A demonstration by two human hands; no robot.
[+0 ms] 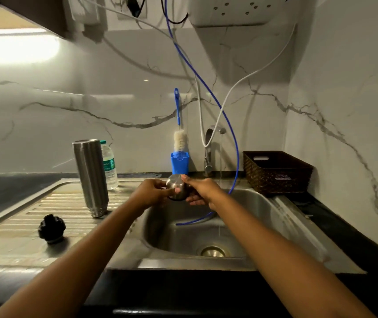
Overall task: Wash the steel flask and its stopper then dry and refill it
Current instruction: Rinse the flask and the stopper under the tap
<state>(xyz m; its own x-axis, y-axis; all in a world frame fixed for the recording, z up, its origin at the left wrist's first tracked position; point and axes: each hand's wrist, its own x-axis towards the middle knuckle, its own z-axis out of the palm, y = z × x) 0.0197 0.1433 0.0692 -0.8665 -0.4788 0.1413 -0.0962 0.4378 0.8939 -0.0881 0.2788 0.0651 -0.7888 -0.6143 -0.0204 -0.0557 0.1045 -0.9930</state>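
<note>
Both hands over the sink (263, 203), far side. Left hand (151, 193) and right hand (203, 191) closed together on the steel cap (176, 188), fingers wrapped on either side; looks like rubbing or rinsing it. Tap (211, 145) running, thin stream falling just right of the hands, not onto the cap.

Flask (90, 177) stands upside down on the drainboard (45, 214), left of the sink, mouth down. My reading: body already washed and left to drain. Stopper (52, 228) lies near left on the drainboard, apart from the flask; cannot tell if it is washed.

Brush (179, 134) upright in its blue holder (180, 162), far side, behind the hands. Plastic bottle (109, 165) just behind the flask, possibly the refill water.

Left to do, as I judge it: finish cap, drying, refill, reassembly.
</note>
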